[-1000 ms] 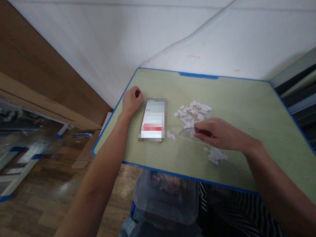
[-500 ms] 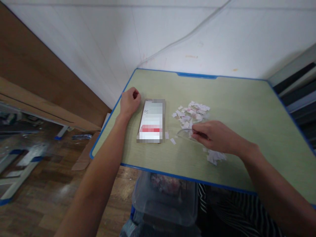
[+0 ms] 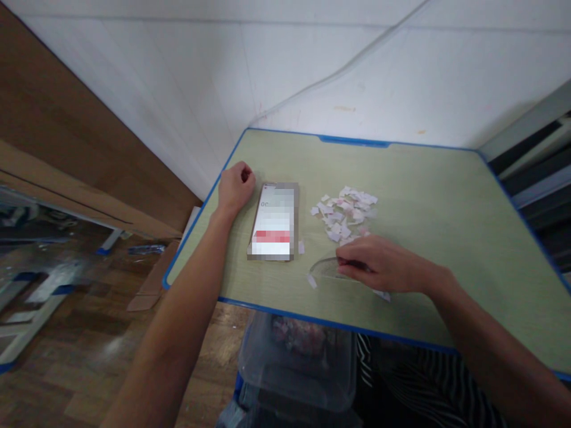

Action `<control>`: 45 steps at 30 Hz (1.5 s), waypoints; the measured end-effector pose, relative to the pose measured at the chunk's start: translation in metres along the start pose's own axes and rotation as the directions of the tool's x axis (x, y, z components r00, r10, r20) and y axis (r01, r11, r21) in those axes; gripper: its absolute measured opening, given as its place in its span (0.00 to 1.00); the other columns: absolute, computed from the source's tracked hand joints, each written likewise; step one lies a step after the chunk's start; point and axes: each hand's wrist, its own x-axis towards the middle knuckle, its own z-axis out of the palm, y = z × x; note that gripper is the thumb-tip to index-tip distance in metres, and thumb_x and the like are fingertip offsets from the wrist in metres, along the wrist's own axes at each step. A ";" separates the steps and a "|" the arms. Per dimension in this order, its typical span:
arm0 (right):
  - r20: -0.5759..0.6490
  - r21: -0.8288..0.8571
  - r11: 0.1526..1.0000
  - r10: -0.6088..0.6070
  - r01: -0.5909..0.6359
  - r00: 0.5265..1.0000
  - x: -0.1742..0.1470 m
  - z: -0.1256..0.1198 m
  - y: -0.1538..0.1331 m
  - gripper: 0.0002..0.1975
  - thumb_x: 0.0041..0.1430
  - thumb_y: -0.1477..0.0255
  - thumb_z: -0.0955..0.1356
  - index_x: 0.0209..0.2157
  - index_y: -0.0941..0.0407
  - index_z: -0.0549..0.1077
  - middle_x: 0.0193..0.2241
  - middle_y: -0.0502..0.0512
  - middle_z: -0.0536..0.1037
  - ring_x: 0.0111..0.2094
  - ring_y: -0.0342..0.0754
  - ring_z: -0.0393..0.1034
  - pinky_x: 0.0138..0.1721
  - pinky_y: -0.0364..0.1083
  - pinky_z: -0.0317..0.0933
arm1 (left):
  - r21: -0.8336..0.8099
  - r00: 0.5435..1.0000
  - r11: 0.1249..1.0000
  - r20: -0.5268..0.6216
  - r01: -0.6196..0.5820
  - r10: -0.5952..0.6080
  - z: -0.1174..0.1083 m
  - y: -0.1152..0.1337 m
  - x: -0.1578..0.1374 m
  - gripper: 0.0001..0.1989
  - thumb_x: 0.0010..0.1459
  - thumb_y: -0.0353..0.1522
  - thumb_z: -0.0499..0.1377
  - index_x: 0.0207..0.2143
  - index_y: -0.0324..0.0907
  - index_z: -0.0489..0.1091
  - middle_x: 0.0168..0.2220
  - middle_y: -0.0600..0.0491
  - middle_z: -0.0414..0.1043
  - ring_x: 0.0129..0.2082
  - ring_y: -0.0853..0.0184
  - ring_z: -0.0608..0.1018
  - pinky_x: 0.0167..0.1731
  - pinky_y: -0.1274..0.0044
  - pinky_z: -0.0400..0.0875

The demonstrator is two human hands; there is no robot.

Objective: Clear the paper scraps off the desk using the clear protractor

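Nearest: striped cloth [image 3: 437, 380] and lidded clear box [image 3: 298, 380] below the near edge of the table [image 3: 428, 196]; pinkish contents, can't ID. Table top pale green, blue rim.

R hand [image 3: 388, 261] over near-centre of table, palm side down. Grip narrow: thumb + fingers pinch a clear half-round protractor [image 3: 324, 268], curved edge facing away from the person, approx. Its R part hidden by the hand. A few white scraps [image 3: 382, 295] poke out just below R hand; rest of them, if any, hidden.

One loose scrap [image 3: 311, 281] at the protractor's L end, touching or just beside, can't tell which. Another single scrap [image 3: 301, 247] next to the phone's R side, near its lower end.

Phone [image 3: 273, 220] flat on table, L of the scraps, screen lit, mostly blurred out, red band low down.

L hand [image 3: 236, 185] by table's L edge, just L of phone's top end. Fingers curled in, loose fist; can't tell if anything's inside.

Main paper pile [image 3: 343, 214], white w/ some pink, beyond R hand; near bits partly covered by it.

Far: white wall [image 3: 178, 71] w/ cable [image 3: 357, 59] running diag.
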 end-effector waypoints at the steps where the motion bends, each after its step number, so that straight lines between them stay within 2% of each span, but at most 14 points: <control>1: 0.014 0.016 1.000 -0.017 0.017 1.000 -0.001 -0.001 -0.001 0.13 0.64 0.71 0.60 0.24 0.55 0.60 0.22 0.51 0.67 0.26 0.44 0.61 0.30 0.44 0.50 | 0.000 1.000 1.000 0.003 -0.001 0.001 0.000 0.000 0.000 0.04 0.51 0.28 0.52 0.24 0.44 0.59 0.22 0.56 0.63 0.25 0.70 0.65 0.29 0.75 0.58; 5: -0.003 0.022 1.000 -0.011 0.011 1.000 -0.003 -0.003 -0.002 0.14 0.65 0.70 0.59 0.24 0.55 0.59 0.22 0.50 0.66 0.26 0.45 0.60 0.31 0.45 0.51 | -0.003 1.000 1.000 -0.006 -0.008 0.008 0.000 0.000 0.000 0.05 0.51 0.28 0.52 0.24 0.44 0.59 0.22 0.56 0.63 0.24 0.69 0.66 0.29 0.74 0.58; 11: 0.106 0.055 0.996 -0.077 0.071 0.991 -0.004 -0.003 -0.008 0.12 0.63 0.72 0.60 0.24 0.55 0.62 0.22 0.51 0.67 0.27 0.45 0.61 0.31 0.45 0.50 | -0.006 1.000 1.000 -0.019 -0.021 0.021 0.000 0.000 -0.001 0.05 0.50 0.28 0.52 0.24 0.44 0.58 0.21 0.56 0.63 0.24 0.69 0.66 0.29 0.74 0.58; 19: 0.115 0.069 0.992 -0.111 0.104 0.987 -0.004 -0.006 -0.015 0.12 0.62 0.72 0.60 0.23 0.56 0.64 0.21 0.50 0.68 0.26 0.44 0.61 0.30 0.44 0.50 | -0.002 1.000 1.000 -0.015 -0.022 0.022 -0.001 0.001 -0.001 0.04 0.50 0.29 0.51 0.24 0.44 0.59 0.21 0.55 0.64 0.24 0.69 0.66 0.28 0.75 0.59; 22: 0.138 0.039 0.996 -0.087 0.082 0.987 -0.003 -0.005 -0.017 0.12 0.62 0.73 0.61 0.24 0.56 0.64 0.22 0.51 0.69 0.26 0.45 0.62 0.30 0.45 0.49 | 0.003 1.000 1.000 -0.013 -0.020 0.020 -0.001 0.000 -0.001 0.04 0.51 0.30 0.51 0.24 0.44 0.59 0.22 0.55 0.65 0.25 0.69 0.67 0.29 0.75 0.60; 26: 0.046 -0.047 0.999 0.004 -0.002 0.999 -0.003 -0.003 -0.013 0.12 0.63 0.73 0.61 0.25 0.56 0.65 0.23 0.53 0.71 0.26 0.46 0.61 0.31 0.46 0.49 | 0.013 1.000 1.000 -0.020 -0.020 0.020 0.000 -0.001 -0.001 0.04 0.51 0.30 0.51 0.24 0.45 0.60 0.23 0.55 0.65 0.26 0.68 0.67 0.30 0.75 0.60; 32: 0.021 -0.055 0.998 -0.009 0.011 1.000 -0.006 -0.004 -0.010 0.12 0.62 0.73 0.61 0.23 0.56 0.63 0.21 0.51 0.68 0.26 0.45 0.60 0.31 0.45 0.48 | 0.020 1.000 1.000 -0.014 -0.015 0.015 0.001 -0.001 -0.001 0.04 0.51 0.30 0.52 0.24 0.45 0.59 0.22 0.55 0.64 0.25 0.68 0.66 0.29 0.74 0.59; 39: 0.070 0.001 1.000 0.015 -0.015 0.997 -0.019 -0.015 0.006 0.13 0.61 0.72 0.61 0.22 0.55 0.61 0.20 0.49 0.65 0.25 0.44 0.59 0.29 0.44 0.47 | 0.008 1.000 1.000 -0.017 -0.018 0.018 0.000 0.001 -0.001 0.05 0.51 0.29 0.52 0.24 0.45 0.59 0.22 0.55 0.63 0.24 0.68 0.66 0.28 0.74 0.58; 42: 0.004 0.016 1.000 0.021 -0.021 1.000 -0.022 -0.020 0.015 0.13 0.61 0.70 0.61 0.21 0.55 0.61 0.18 0.48 0.63 0.22 0.43 0.58 0.27 0.44 0.46 | 0.010 1.000 1.000 -0.013 -0.010 0.010 -0.001 0.001 -0.002 0.05 0.51 0.29 0.52 0.24 0.44 0.59 0.22 0.55 0.64 0.24 0.68 0.66 0.28 0.74 0.58; 45: -0.113 0.008 1.000 0.026 -0.026 0.993 -0.016 -0.018 0.011 0.14 0.62 0.70 0.59 0.22 0.54 0.59 0.18 0.48 0.62 0.21 0.43 0.56 0.27 0.44 0.45 | 0.002 1.000 1.000 -0.012 -0.015 0.015 -0.001 0.001 -0.002 0.05 0.51 0.29 0.52 0.24 0.45 0.59 0.22 0.55 0.64 0.25 0.68 0.66 0.29 0.74 0.59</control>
